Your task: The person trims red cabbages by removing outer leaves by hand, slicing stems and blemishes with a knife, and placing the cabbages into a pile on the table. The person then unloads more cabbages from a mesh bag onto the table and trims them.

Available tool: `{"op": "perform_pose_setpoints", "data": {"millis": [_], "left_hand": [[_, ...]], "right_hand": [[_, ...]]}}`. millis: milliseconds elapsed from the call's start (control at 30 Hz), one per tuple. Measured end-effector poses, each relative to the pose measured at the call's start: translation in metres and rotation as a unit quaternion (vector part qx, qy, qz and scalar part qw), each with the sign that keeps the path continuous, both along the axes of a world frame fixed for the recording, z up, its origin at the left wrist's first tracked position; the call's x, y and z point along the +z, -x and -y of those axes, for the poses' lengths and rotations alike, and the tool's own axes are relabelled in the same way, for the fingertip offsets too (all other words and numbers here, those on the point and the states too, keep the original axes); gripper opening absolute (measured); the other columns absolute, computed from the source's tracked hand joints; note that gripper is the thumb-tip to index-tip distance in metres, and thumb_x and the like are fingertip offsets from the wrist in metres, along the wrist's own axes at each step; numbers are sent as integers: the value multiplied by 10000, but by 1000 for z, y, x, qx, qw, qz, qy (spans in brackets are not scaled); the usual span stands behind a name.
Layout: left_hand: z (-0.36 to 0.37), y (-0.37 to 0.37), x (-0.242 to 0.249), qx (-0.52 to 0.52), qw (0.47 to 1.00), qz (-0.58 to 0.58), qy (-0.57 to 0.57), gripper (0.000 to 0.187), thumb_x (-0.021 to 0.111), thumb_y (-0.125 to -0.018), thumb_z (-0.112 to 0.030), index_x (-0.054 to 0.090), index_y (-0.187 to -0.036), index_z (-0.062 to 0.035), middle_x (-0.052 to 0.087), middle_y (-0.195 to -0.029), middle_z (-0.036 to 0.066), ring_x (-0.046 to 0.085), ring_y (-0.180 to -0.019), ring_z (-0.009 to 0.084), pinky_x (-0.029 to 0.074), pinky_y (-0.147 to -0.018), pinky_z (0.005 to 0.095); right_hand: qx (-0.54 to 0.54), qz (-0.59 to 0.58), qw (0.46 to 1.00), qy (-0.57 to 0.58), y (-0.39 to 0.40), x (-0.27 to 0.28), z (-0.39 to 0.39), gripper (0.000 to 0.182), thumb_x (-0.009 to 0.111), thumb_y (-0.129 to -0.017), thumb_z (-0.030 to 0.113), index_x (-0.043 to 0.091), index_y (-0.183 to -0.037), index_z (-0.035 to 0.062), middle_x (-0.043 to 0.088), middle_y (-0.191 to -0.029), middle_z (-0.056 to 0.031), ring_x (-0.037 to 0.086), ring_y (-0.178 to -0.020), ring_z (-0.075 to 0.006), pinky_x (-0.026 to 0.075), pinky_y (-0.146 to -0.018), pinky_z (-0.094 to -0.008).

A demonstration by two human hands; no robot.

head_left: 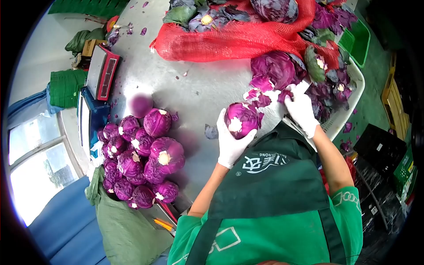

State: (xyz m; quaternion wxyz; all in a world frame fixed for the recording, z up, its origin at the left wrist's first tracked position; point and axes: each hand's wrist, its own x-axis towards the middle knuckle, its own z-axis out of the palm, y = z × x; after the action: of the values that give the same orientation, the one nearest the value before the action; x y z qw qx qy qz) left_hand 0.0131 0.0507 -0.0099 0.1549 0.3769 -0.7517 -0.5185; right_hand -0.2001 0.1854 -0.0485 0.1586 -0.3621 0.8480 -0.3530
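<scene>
In the head view, which I watch from afar, a person's left hand [234,143], gloved in white, cups a purple cabbage [244,118] at the near side of the steel worktop [198,99], just beyond a dark green apron [274,181]. I see the thumb and fingers spread around its sides, holding it with the pale stem end turned toward the camera; I cannot tell whether it rests on the metal. The right hand [302,106], also in white, is to the right and apart from the cabbage, its fingers bent beside a ragged purple leaf [284,96]; whether they grip it, I cannot tell. Torn scraps [261,100] lie just past the cabbage, and a larger head [274,70] sits behind them.

Across the far side stretches a red net [225,42], with more heads and leaves around it. At right, a white crate [360,86] is piled with purple and green leaves, a green crate [357,43] near its far end. At left, well apart from the hands, I count a dozen or more heads in a heap [139,161], many showing pale stems, one purple shape [141,105] blurred at its far end. A green sack [126,229] lies just below the heap.
</scene>
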Motion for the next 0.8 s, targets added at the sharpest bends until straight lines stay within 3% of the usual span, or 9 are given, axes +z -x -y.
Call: {"op": "perform_pose_setpoints", "data": {"millis": [100,167,267,467,567,600,633,700,800], "left_hand": [[1,-13,-6,-28,1000,10,-10,1097,895,-678,-272,236,-1493,53,358,-1445,224,420,-1345,317,354,-1135,406],[3,-16,-9,-74,995,21,67,1099,895,-676,-275,235,-1493,49,329,-1465,224,393,-1361,325,339,-1145,413],[0,-25,-9,-55,998,-4,-4,1147,911,-669,-280,191,-1501,44,302,-1482,226,360,-1386,324,316,-1161,414],[-9,-18,-14,-15,999,12,-50,1197,916,-663,-269,142,-1518,49,342,-1474,245,417,-1358,327,350,-1141,418],[-7,-20,-11,-21,1000,7,-21,1158,903,-665,-233,163,-1517,29,388,-1444,239,457,-1328,326,374,-1127,416],[-5,-22,-7,-6,998,-4,-61,1137,897,-666,-217,177,-1516,11,395,-1438,233,463,-1324,320,379,-1125,415],[-4,-24,-4,7,995,-16,-99,1117,890,-667,-200,190,-1516,-8,402,-1432,226,470,-1319,315,383,-1123,414],[-2,-29,-3,-26,991,-45,-120,1091,876,-656,-149,212,-1515,-48,399,-1432,193,449,-1337,290,370,-1136,405],[3,-30,-2,-66,990,-79,-100,1095,848,-634,-93,207,-1521,-41,372,-1452,174,422,-1356,281,358,-1145,400]], "right_hand": [[24,138,990,18,-11,47,24,445,705,-894,333,607,-1237,67,702,-950,-148,687,-784,-239,552,-714,-380],[114,191,974,-34,-28,47,35,476,691,-892,416,635,-1194,51,703,-981,-167,681,-840,-264,535,-765,-400],[141,199,969,37,-46,26,41,487,653,-910,458,671,-1120,19,682,-990,-208,657,-895,-353,516,-812,-418],[287,-123,950,-2,-47,18,24,274,568,-919,184,639,-1109,0,629,-981,-157,638,-877,-313,524,-775,-408],[347,-240,906,-41,-40,-3,19,301,553,-967,210,602,-1137,-33,664,-964,-183,626,-933,-369,514,-849,-460],[309,-324,894,-3,-28,-11,16,240,544,-964,167,612,-1066,-39,636,-919,-188,623,-851,-364,520,-796,-422],[207,-103,972,-31,-21,-25,16,205,551,-956,142,627,-1036,-31,625,-962,-192,627,-846,-357,511,-763,-419],[153,-64,984,-68,-15,-42,17,211,570,-947,144,650,-1051,-22,619,-1004,-176,630,-855,-346,507,-744,-425],[14,-125,991,34,-6,8,38,292,659,-888,195,672,-1161,92,623,-1106,-121,625,-943,-315,519,-797,-429]]}}
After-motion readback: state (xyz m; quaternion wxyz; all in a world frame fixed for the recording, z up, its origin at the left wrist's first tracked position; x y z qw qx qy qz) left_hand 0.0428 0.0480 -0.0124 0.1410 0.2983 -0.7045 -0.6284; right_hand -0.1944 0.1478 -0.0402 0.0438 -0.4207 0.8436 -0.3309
